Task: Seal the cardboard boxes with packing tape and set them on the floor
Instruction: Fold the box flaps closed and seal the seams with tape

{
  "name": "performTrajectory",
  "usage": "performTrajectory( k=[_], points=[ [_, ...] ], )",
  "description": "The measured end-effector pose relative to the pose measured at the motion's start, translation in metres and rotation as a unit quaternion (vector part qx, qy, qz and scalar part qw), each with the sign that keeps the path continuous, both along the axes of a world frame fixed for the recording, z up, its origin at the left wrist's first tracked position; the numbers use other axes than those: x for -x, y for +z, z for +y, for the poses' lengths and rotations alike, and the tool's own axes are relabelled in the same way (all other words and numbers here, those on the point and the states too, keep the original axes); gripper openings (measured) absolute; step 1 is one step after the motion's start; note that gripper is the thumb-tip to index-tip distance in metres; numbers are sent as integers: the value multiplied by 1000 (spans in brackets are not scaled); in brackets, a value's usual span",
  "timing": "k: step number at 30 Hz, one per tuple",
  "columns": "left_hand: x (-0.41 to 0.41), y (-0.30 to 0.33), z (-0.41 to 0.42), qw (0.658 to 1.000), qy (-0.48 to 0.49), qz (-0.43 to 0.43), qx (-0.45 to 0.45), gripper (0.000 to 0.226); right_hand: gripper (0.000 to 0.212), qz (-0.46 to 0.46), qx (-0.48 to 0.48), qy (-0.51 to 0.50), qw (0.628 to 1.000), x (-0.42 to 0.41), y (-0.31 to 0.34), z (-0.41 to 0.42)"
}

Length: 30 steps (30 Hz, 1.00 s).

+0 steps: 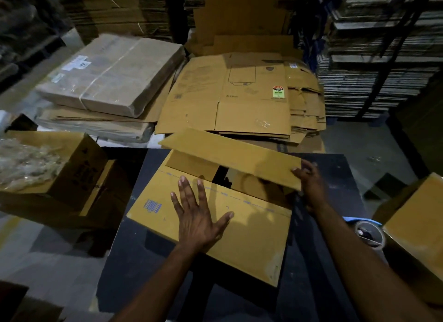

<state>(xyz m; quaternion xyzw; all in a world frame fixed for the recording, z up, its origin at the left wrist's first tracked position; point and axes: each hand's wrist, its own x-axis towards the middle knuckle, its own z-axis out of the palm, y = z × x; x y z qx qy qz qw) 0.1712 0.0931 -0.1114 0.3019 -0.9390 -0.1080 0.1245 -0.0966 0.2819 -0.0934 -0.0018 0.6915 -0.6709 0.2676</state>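
At the middle of the dark table (335, 178), the cardboard box (239, 240) is sitting with its top partly closed. Its near flap (153, 216) is lying flat, and the left hand (196, 218) is pressing down on it with fingers spread wide and straight, pointing toward twelve o'clock. The far flap (230, 156) is standing raised and tilted over the opening, a dark gap showing beneath it between the inner flaps. At three o'clock of the box, the right hand (310, 180) is gripping the right end of that far flap, fingers curled round its edge.

Toward four o'clock, near the table's edge, a roll of clear packing tape (369, 234) on a blue dispenser is lying just beside another brown box (417, 228). At twelve o'clock beyond the table, a heap of flattened cartons (239, 96) is lying spread out, the top one carrying a green label. At eleven o'clock, a strapped bundle wrapped in paper (112, 72) is resting on more flat board. At nine o'clock, an open box stuffed with crinkled clear plastic (48, 163) is sitting tilted beside the table. Tall stacks of cardboard (374, 58) are filling the racks at two o'clock.
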Motion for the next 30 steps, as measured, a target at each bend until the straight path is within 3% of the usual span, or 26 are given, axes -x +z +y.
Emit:
performTrajectory(
  k=[3, 5, 9, 15, 18, 21, 26, 30],
  points=[
    [0, 5, 0, 999, -19, -32, -15, 120, 100, -31, -48, -13, 998, -20, -24, 17],
    [2, 8, -3, 998, -35, -54, -23, 111, 110, -54, -86, -16, 995, -33, -33, 23],
    [9, 15, -20, 993, -93, -79, -3, 106, 73, -80, -104, -17, 991, -57, -43, 23],
    [41, 11, -71, 972, -164, -169, 11, 112, 32, -47, -86, -44, 994, -86, -18, 10],
    [44, 3, -75, 972, -166, -169, -6, 113, 32, -36, -21, 5, 999, -100, -17, 14],
    [43, -1, -73, 973, -161, -162, 1, 106, 54, -14, -31, 42, 999, -119, -33, 30],
    [47, -3, -64, 969, -178, -171, 20, 101, 36, 62, -106, -11, 992, -108, -31, 29],
    [59, 4, -41, 965, -190, -180, 9, 106, 18, 45, -97, -64, 992, -69, -26, 30]
  ],
)
